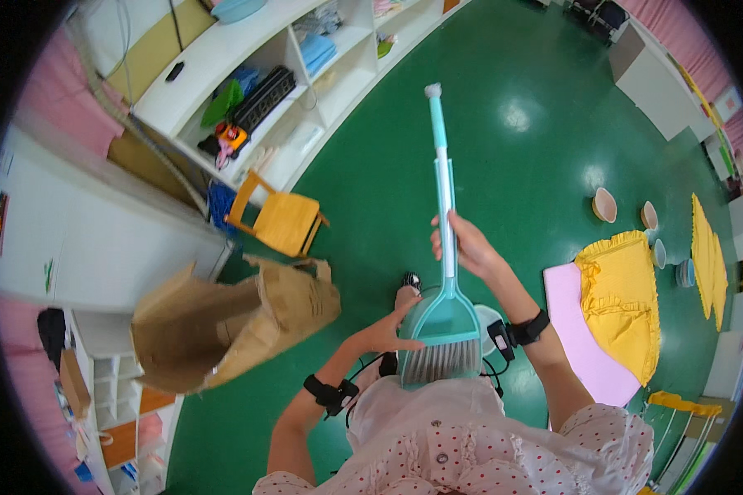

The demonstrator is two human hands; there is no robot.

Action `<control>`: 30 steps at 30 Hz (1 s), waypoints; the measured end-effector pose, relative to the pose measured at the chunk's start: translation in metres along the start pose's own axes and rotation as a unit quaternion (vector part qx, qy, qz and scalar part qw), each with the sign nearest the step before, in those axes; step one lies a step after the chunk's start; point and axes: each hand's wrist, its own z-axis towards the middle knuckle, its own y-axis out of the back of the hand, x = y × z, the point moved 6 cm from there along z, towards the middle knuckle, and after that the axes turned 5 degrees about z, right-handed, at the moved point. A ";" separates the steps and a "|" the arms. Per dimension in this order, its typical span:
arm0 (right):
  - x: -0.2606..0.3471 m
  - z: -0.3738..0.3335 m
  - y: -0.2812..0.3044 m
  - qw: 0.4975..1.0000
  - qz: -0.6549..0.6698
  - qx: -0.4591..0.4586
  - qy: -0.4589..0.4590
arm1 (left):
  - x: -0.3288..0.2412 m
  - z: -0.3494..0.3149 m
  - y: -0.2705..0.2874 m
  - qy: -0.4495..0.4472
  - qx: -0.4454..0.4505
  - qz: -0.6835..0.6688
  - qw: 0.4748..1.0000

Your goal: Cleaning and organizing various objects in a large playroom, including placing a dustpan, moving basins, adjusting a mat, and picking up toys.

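Note:
A teal and white broom (457,320) is in front of my body, its grey bristles toward me and its long handle pointing away. A teal dustpan (421,318) lies against the broom head, partly hidden behind it. My right hand (468,246) is wrapped round the handle above the broom head. At the dustpan's left side, my left hand (385,328) grips its edge, with the thumb near the base of the bristles. Black straps with small devices sit on both forearms.
On the left, an open cardboard box (239,322) stands on the green floor, near a small wooden chair (282,221). White shelves (338,41) run behind them. A pink mat (578,330), yellow ruffled cloth (623,305) and several bowls (604,205) are on the right.

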 end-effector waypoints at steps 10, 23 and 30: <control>0.152 0.087 0.101 0.949 -0.297 0.082 -0.068 | -0.061 0.177 0.211 0.007 0.021 -0.021 1.000; 0.420 0.373 0.155 0.909 -0.410 0.066 0.040 | -0.145 0.447 0.424 -0.052 0.013 -0.029 0.998; 0.504 0.503 0.262 0.823 -0.561 0.085 -0.022 | -0.209 0.608 0.581 -0.028 -0.055 -0.015 0.998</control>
